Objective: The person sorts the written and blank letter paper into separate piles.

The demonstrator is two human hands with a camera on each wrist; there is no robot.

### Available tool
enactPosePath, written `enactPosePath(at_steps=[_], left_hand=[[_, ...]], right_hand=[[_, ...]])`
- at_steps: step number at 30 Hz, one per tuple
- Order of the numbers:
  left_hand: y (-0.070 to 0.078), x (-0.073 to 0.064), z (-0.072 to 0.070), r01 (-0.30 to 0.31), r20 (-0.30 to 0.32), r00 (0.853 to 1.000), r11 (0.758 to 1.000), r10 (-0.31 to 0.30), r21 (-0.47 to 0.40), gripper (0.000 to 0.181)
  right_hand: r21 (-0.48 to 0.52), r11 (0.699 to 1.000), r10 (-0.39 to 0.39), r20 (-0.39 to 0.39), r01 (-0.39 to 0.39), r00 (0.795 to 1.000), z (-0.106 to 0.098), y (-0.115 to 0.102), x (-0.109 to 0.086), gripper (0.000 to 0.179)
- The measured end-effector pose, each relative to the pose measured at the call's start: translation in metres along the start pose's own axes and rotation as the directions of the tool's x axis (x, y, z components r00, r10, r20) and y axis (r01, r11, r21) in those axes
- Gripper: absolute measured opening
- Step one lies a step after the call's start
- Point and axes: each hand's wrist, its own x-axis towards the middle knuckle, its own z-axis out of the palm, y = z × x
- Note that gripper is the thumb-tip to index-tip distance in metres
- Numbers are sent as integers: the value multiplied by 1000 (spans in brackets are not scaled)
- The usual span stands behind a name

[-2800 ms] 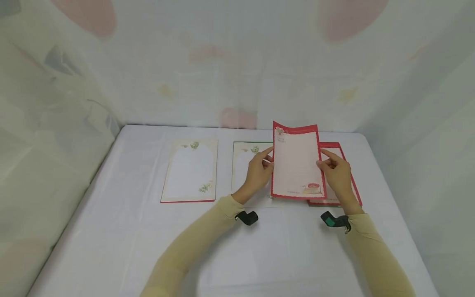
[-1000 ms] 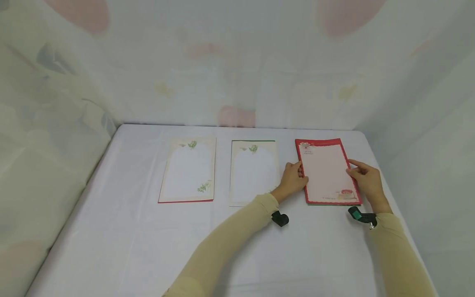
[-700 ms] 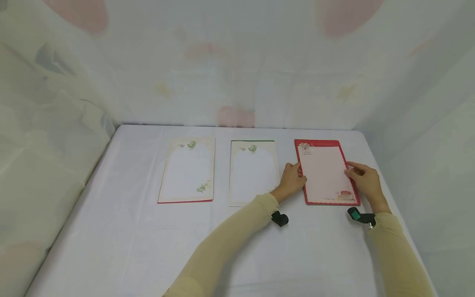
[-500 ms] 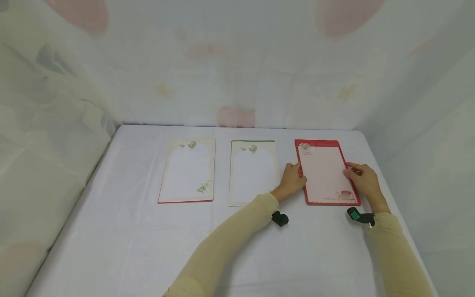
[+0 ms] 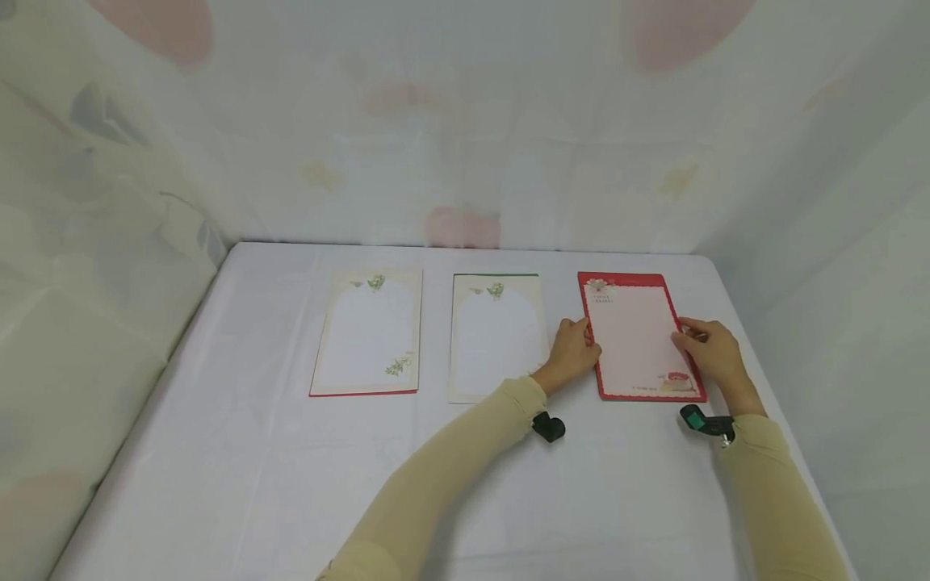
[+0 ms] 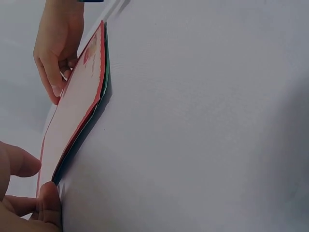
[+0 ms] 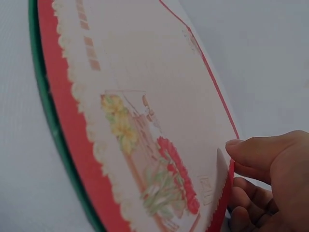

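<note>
A red-bordered sheet of letter paper [image 5: 632,339], with a flower and cake print, lies on top of a stack at the right of the table. A green edge shows under it in both wrist views. My left hand [image 5: 570,351] holds the stack's left edge between thumb and fingers. On the opposite edge, my right hand [image 5: 715,355] pinches the paper, its thumb [image 7: 251,150] on the top face and the other fingers curled at the side. The fingertips under the paper are hidden.
Two cream sheets with green leaf prints lie further left: a middle one [image 5: 494,339] with a green edge behind it, and a left one [image 5: 370,335] with a red edge below. White cloth covers the table [image 5: 218,484]; patterned curtain [image 5: 465,161] hangs behind it.
Both hands have carried the red-bordered sheet from above the middle rightward and down onto the right stack. In the last second its edges came closer into line with the stack; the hands barely shifted.
</note>
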Motion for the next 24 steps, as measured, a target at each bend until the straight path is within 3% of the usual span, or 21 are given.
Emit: enactPosePath(at_steps=[7, 14, 18, 24], left_hand=[[1, -1, -5, 45, 29, 999, 997, -43, -66, 50], [5, 0, -15, 101, 55, 994, 990, -96, -98, 45], [5, -2, -28, 72, 48, 997, 993, -68, -93, 51], [-4, -18, -63, -55, 7, 998, 996, 56, -71, 55]], right_hand=[[-27, 1000, 4, 20, -3, 1000, -2, -3, 0, 56], [-65, 998, 1, -61, -5, 998, -4, -9, -2, 54], [-42, 999, -32, -135, 26, 990, -5, -23, -3, 53], [24, 995, -89, -175, 95, 981, 5, -54, -8, 53]])
